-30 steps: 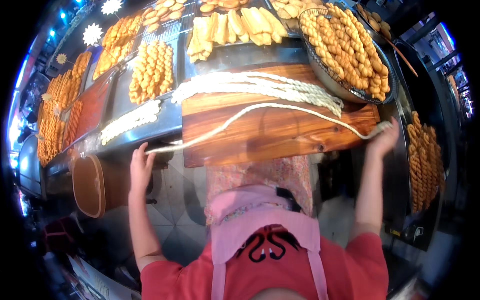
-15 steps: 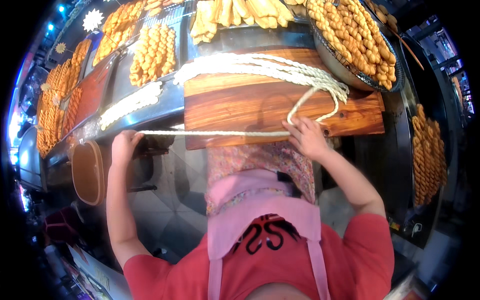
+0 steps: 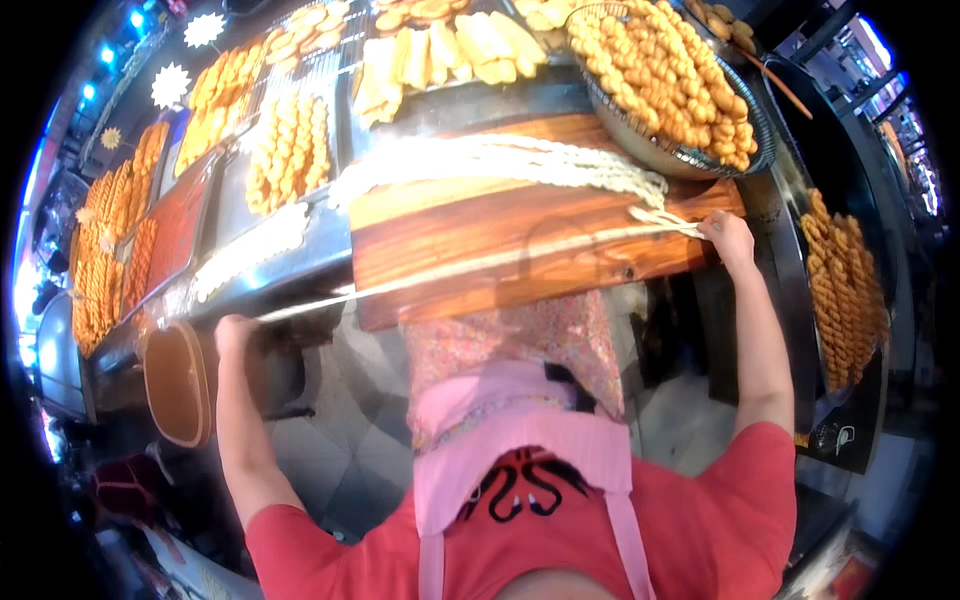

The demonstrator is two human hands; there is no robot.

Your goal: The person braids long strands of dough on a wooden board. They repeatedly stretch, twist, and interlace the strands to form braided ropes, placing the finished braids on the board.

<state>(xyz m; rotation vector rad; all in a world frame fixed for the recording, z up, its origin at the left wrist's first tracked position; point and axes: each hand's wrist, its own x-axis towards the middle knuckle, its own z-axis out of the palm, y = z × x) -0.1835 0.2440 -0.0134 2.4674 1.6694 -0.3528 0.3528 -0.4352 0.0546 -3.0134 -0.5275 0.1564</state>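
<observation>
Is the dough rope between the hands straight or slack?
Straight: the dough rope shows no visible sag from the left hand to the right hand.

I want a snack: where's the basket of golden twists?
In the head view, the basket sits at the upper right, by the wooden board, beyond the right hand.

Blur softened the left hand (its outline smeared) and the pale dough strand, whose left end that hand hid. Far right, twisted pastries covered the inside of a basket. The near edge cropped the red shirt.
</observation>
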